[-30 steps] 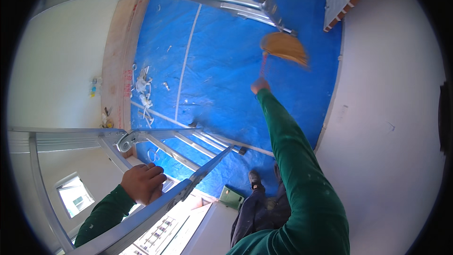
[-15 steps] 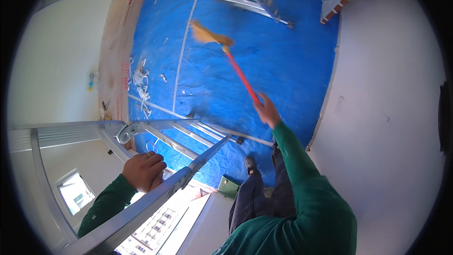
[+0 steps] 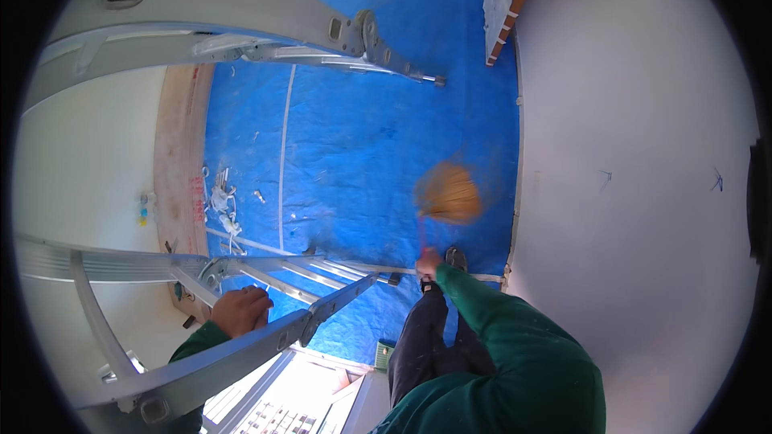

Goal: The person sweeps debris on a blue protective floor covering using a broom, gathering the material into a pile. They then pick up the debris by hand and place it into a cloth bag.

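My right hand [image 3: 429, 262] is closed around the red handle of a short broom [image 3: 452, 195]. Motion blurs its yellow bristles, which point away from me over the blue floor sheet [image 3: 354, 145]; whether they touch it I cannot tell. On the left, my left hand [image 3: 241, 311] is curled over a part of the aluminium stepladder [image 3: 342, 305], beside its near rail. The lower part of that hand is hidden by the rail.
Another aluminium ladder section [image 3: 314, 20] spans the upper left, its foot on the sheet. White scraps [image 3: 225, 205] lie near the wooden board [image 3: 175, 153] at left. A white wall [image 3: 611, 217] bounds the right. A green dustpan-like object [image 3: 384, 354] sits by my legs.
My right hand has swung the broom back toward my feet and to the right. My left hand stays on the stepladder. The whole view has shifted, showing more of the far floor.
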`<state>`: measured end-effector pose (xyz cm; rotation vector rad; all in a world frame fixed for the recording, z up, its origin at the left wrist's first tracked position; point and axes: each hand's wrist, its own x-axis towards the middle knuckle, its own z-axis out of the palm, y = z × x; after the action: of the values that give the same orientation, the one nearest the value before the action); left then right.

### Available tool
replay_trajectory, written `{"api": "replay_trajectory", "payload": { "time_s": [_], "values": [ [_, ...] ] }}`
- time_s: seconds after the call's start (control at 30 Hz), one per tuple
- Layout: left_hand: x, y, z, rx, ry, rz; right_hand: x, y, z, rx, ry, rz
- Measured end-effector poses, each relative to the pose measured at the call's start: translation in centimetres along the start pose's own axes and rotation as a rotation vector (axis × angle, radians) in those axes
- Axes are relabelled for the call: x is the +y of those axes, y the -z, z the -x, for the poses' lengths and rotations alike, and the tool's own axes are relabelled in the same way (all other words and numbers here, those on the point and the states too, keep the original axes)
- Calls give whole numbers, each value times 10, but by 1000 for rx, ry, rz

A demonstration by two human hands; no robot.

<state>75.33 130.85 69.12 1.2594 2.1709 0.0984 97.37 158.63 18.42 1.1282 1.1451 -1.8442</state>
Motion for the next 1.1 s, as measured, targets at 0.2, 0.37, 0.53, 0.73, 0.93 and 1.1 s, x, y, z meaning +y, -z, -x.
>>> {"api": "replay_trajectory", "payload": {
  "time_s": [0.2, 0.37, 0.53, 0.73, 0.93, 1.1],
  "values": [
    [0, -4, 8, 7, 26, -23, -41, -150, -20, -305, -128, 92],
    [-3, -8, 15, 65, 0, -45, -116, -119, 65, -592, 1, 41],
    [-13, -22, 24, 45, -2, -59, -150, -59, 161, -499, 5, 61],
    [-18, -37, 32, 138, 146, 2, -207, -64, 193, -602, -158, 284],
    [26, -59, 55, 742, 446, -202, -295, -24, 143, -678, -396, 465],
    [94, -121, 39, 1943, 1144, 552, -333, 39, 120, -588, -153, 958]
  ]
}}
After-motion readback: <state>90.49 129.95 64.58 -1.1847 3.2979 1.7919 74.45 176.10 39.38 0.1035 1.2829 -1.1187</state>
